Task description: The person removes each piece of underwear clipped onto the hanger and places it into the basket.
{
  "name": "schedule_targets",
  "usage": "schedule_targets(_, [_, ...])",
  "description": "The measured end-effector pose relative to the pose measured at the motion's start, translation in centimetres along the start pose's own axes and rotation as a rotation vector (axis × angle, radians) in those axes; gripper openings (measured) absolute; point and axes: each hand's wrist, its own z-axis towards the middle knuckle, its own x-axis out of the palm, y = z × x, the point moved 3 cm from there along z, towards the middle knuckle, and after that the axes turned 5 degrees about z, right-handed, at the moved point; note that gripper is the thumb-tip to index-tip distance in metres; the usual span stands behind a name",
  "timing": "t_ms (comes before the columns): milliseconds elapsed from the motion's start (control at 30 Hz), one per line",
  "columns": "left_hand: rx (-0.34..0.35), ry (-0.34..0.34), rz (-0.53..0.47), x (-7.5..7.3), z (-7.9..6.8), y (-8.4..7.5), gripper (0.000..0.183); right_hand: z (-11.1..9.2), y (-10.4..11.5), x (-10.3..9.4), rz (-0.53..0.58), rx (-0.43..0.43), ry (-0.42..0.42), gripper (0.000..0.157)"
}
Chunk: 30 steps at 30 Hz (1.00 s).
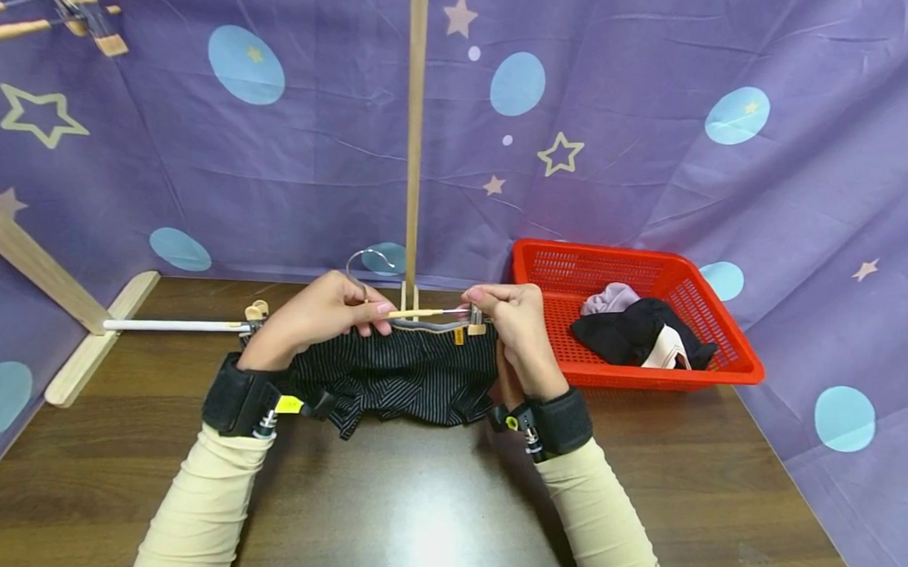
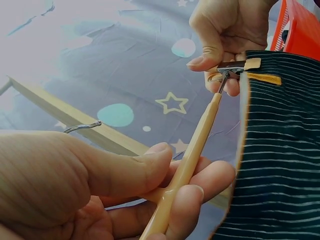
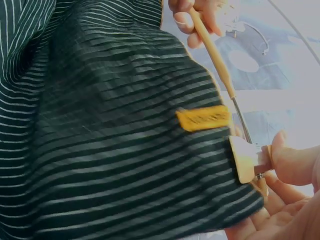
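My left hand (image 1: 323,313) holds the middle of a wooden clip hanger (image 2: 192,145), its thumb and fingers around the bar by the metal hook (image 1: 370,255). A dark garment with thin white stripes (image 1: 405,381) hangs from the hanger, a small yellow tag (image 3: 204,118) near its top edge. At the right end my right hand (image 1: 521,319) pinches the metal clip (image 3: 243,159) between thumb and fingers. The clip's wooden pad overlaps the garment's edge near the corner. Another clip (image 1: 256,310) shows at the left end, beside my left wrist.
A red basket (image 1: 653,383) at the right holds a black cloth (image 1: 624,332) and a pale mauve cloth (image 1: 609,299). A white rod (image 1: 178,326) and a wooden stand (image 1: 103,337) are at left. Behind my hands rises a wooden post (image 1: 415,151). More clip hangers (image 1: 10,34) hang upper left.
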Motion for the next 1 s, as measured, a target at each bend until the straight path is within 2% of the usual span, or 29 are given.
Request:
schedule_targets(133, [0.001,0.000,-0.017,0.10,-0.04,-0.07,0.025,-0.11,0.06,-0.02,0.046,0.007,0.024,0.015])
schedule_targets(300, [0.002,-0.003,-0.014,0.11,-0.06,-0.15,0.025,-0.09,0.20,-0.14,0.015,-0.016,0.038,0.016])
schedule_targets(533, [0.007,-0.012,-0.017,0.07,-0.04,-0.14,0.024,-0.15,0.44,-0.14,0.028,0.009,0.057,0.017])
schedule_targets(767, [-0.023,-0.007,-0.045,0.10,-0.01,-0.14,0.024,-0.18,0.73,-0.31,0.021,0.015,0.089,0.017])
schedule_targets(1000, [-0.025,-0.018,-0.045,0.26,0.11,-0.05,0.024,0.01,0.71,-0.50,0.010,-0.005,0.123,0.018])
